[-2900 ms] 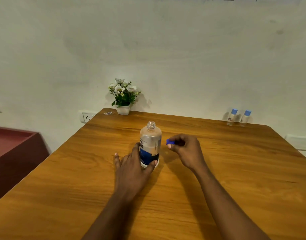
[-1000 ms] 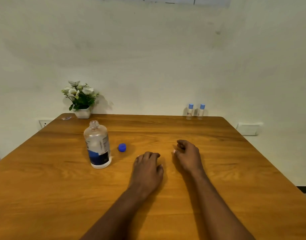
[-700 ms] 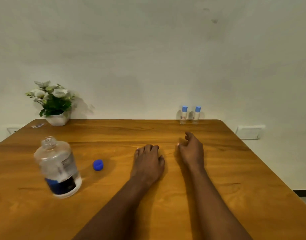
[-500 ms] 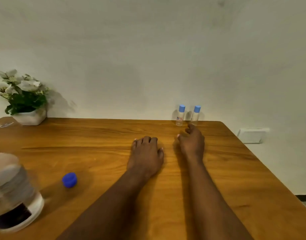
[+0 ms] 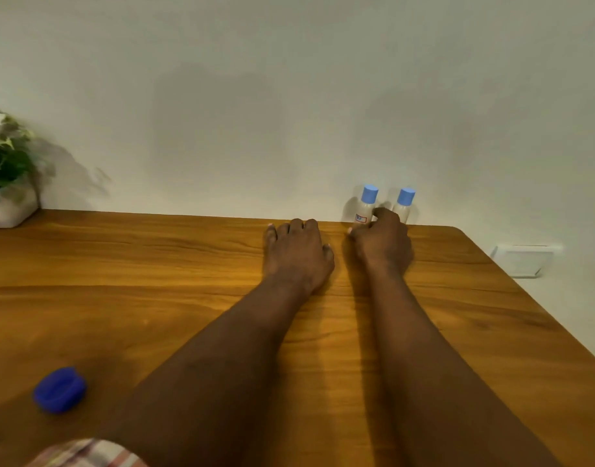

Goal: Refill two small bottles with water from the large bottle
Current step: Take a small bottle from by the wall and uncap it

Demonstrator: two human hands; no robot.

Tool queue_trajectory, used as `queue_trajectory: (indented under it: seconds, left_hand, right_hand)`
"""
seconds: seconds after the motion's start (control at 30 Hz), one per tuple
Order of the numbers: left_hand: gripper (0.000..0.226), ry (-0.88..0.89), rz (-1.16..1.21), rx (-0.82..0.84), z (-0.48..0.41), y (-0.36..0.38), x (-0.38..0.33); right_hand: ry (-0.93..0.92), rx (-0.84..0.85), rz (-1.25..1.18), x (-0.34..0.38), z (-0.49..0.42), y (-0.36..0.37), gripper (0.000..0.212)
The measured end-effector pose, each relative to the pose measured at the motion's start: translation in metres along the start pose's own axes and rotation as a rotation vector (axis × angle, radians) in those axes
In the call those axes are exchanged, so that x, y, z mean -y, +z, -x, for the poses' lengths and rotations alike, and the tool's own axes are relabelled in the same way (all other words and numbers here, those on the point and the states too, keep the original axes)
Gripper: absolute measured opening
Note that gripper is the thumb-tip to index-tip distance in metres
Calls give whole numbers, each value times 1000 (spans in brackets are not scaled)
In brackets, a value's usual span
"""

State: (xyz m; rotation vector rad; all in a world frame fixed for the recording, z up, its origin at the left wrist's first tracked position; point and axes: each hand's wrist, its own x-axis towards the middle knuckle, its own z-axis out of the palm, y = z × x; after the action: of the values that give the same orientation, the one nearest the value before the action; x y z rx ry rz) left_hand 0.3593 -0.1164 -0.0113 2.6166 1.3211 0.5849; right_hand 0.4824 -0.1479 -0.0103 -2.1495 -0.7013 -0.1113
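Two small clear bottles with light blue caps stand side by side against the wall at the table's far edge: the left small bottle (image 5: pixel 366 207) and the right small bottle (image 5: pixel 404 205). My right hand (image 5: pixel 382 242) is stretched out to them, its fingertips at their bases, fingers apart, gripping nothing. Palm down on the table just to the left lies my left hand (image 5: pixel 296 252), holding nothing. The large bottle's blue cap (image 5: pixel 59 389) rests on the table at the near left. The large bottle is out of view.
A potted plant with white flowers (image 5: pixel 6 170) stands at the far left against the wall. The wooden table (image 5: pixel 121 281) ends at a rounded far right corner. A white wall socket (image 5: pixel 521 261) sits beyond that corner.
The view has moved forward and right, and the large bottle has dropped out of frame at the left. Both hands have slid towards the far edge; my right hand now reaches the small bottles.
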Motion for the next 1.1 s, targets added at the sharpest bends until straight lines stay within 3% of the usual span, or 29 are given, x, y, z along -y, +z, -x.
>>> queue_trajectory:
  seconds: [0.27, 0.57, 0.83, 0.97, 1.1]
  left_hand:
    - [48, -12, 25, -24, 26, -12, 10]
    - [50, -47, 107, -52, 119, -49, 35]
    - [53, 16, 175, -100, 215, -89, 62]
    - [53, 39, 190, -99, 248, -106, 79]
    - [53, 73, 203, -88, 269, -115, 92]
  right_hand:
    - [-53, 11, -36, 2, 26, -6, 34]
    - [-65, 89, -169, 14, 129, -50, 36]
    - [-72, 203, -271, 30, 240, -92, 37]
    - [-94, 280, -350, 44, 279, -99, 25]
    - [-136, 355, -442, 55, 300, -101, 31]
